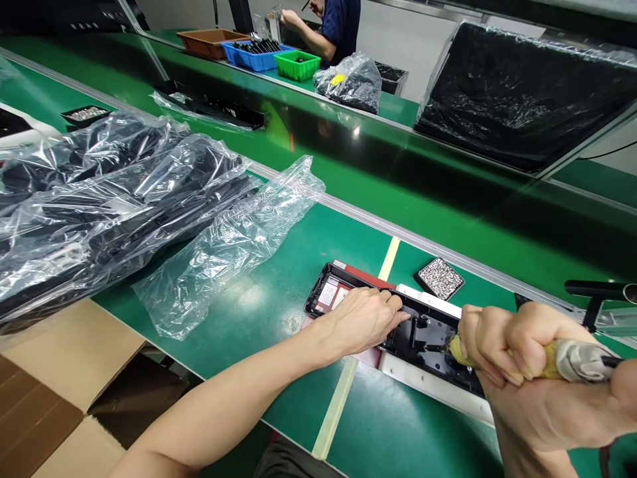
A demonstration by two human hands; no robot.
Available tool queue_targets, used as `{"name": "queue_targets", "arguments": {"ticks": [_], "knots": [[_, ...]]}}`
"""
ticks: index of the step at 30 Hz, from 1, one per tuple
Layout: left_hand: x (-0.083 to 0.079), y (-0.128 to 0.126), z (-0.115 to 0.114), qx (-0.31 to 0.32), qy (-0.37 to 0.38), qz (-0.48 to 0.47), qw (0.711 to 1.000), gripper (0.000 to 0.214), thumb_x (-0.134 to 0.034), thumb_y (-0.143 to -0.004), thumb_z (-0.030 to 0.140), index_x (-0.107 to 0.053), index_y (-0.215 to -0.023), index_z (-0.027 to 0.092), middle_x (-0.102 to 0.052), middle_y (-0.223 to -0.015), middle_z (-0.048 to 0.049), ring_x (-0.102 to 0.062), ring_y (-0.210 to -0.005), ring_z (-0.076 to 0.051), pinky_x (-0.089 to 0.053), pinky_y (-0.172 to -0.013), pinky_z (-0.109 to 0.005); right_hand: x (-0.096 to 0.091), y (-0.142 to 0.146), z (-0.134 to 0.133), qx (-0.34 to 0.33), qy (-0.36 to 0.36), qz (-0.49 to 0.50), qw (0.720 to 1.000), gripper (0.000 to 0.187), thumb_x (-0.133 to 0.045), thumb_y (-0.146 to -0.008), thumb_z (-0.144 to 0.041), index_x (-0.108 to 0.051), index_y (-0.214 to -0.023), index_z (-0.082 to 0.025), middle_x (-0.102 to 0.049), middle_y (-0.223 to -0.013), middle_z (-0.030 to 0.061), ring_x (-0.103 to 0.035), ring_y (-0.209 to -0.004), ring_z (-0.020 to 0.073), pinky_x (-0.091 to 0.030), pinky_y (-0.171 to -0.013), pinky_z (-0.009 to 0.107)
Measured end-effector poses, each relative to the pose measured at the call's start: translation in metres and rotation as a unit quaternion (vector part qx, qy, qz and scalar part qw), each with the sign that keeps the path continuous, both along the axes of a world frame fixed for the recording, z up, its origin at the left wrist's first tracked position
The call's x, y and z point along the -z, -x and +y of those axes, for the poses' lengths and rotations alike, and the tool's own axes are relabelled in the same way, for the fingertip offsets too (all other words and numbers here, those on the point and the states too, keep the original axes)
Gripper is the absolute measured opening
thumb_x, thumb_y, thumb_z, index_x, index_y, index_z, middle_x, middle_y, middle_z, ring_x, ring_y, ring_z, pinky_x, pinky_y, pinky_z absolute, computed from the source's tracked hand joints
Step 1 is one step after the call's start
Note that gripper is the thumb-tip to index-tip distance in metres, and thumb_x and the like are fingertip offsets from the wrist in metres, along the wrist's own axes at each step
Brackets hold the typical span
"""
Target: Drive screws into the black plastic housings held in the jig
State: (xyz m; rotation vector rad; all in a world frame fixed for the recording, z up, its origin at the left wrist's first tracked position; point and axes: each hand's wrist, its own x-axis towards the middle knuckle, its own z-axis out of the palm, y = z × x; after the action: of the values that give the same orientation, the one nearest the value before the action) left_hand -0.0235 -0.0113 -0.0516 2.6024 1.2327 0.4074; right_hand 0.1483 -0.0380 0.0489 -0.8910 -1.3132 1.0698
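Observation:
A long black plastic housing point(434, 317) lies open side up in a white fixture point(423, 375) on the green bench. My left hand point(361, 318) rests over the middle of the housing, fingers curled and pressed together; whatever is in them is hidden. My right hand point(522, 358) is wrapped round an electric screwdriver point(551, 360) with yellow tape on its body. The screwdriver lies nearly level, its bit pointing left into the housing close to my left fingertips. Through the housing's left opening a white label point(328, 293) shows.
A tray of small screws point(440, 278) sits behind the housing. Plastic-wrapped black parts point(124, 206) and a loose clear bag point(233, 252) cover the left. An open cardboard box point(74, 358) stands below. Across the conveyor point(348, 159), a person point(333, 33) works near coloured bins point(259, 58).

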Motion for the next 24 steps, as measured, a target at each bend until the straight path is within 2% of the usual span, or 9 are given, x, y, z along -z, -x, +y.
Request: {"name": "queue_targets", "arguments": {"ticks": [4, 10, 15, 19, 24], "knots": [[-0.0022, -0.0002, -0.0006, -0.003, 0.005, 0.004, 1.0, 0.038, -0.038, -0.115, 0.038, -0.063, -0.097, 0.015, -0.072, -0.088, -0.0066, -0.074, -0.079, -0.026, -0.051, -0.066, -0.035, -0.0034, 0.0027, -0.0004, 0.001, 0.007, 0.005, 1.0, 0.082, -0.045, -0.088, -0.095, -0.039, -0.052, -0.021, -0.031, -0.038, -0.0031, -0.032, -0.033, 0.0114, -0.028, -0.038, 0.031], [-0.0018, 0.0007, -0.0017, -0.005, 0.01, 0.005, 1.0, 0.037, -0.04, -0.115, 0.038, -0.063, -0.096, 0.015, -0.071, -0.087, -0.0074, -0.074, -0.079, -0.026, -0.051, -0.067, -0.034, -0.0025, -0.0008, 0.0007, -0.043, 0.001, 0.008, 0.999, 0.08, -0.05, -0.085, -0.095, -0.044, -0.054, -0.022, -0.033, -0.04, -0.0042, -0.032, -0.036, 0.0108, -0.028, -0.038, 0.028], [0.0024, 0.0019, -0.0019, -0.005, 0.005, -0.008, 1.0, 0.037, -0.041, -0.115, 0.039, -0.064, -0.097, 0.016, -0.072, -0.087, -0.0075, -0.074, -0.078, -0.026, -0.051, -0.067, -0.035, -0.0012, 0.004, -0.0012, -0.021, 0.004, 0.02, 1.0, 0.078, -0.051, -0.087, -0.092, -0.045, -0.052, -0.022, -0.034, -0.04, -0.0042, -0.031, -0.037, 0.0109, -0.026, -0.038, 0.027], [0.0015, 0.002, -0.0016, -0.008, 0.004, 0.004, 1.0, 0.036, -0.042, -0.114, 0.038, -0.064, -0.097, 0.016, -0.072, -0.087, -0.0063, -0.074, -0.08, -0.026, -0.051, -0.066, -0.034, 0.0004, 0.0045, -0.001, -0.026, 0.007, 0.038, 0.999, 0.076, -0.052, -0.088, -0.09, -0.045, -0.054, -0.022, -0.034, -0.041, -0.005, -0.028, -0.037, 0.0105, -0.025, -0.037, 0.026], [0.002, 0.0014, -0.0008, -0.005, -0.003, 0.0, 1.0, 0.037, -0.04, -0.115, 0.038, -0.065, -0.098, 0.015, -0.073, -0.09, -0.0064, -0.074, -0.08, -0.027, -0.051, -0.065, -0.035, 0.0025, 0.0003, 0.0, -0.036, 0.008, 0.027, 0.999, 0.077, -0.049, -0.089, -0.091, -0.046, -0.055, -0.022, -0.035, -0.041, -0.0044, -0.032, -0.038, 0.0113, -0.026, -0.037, 0.026]]}}
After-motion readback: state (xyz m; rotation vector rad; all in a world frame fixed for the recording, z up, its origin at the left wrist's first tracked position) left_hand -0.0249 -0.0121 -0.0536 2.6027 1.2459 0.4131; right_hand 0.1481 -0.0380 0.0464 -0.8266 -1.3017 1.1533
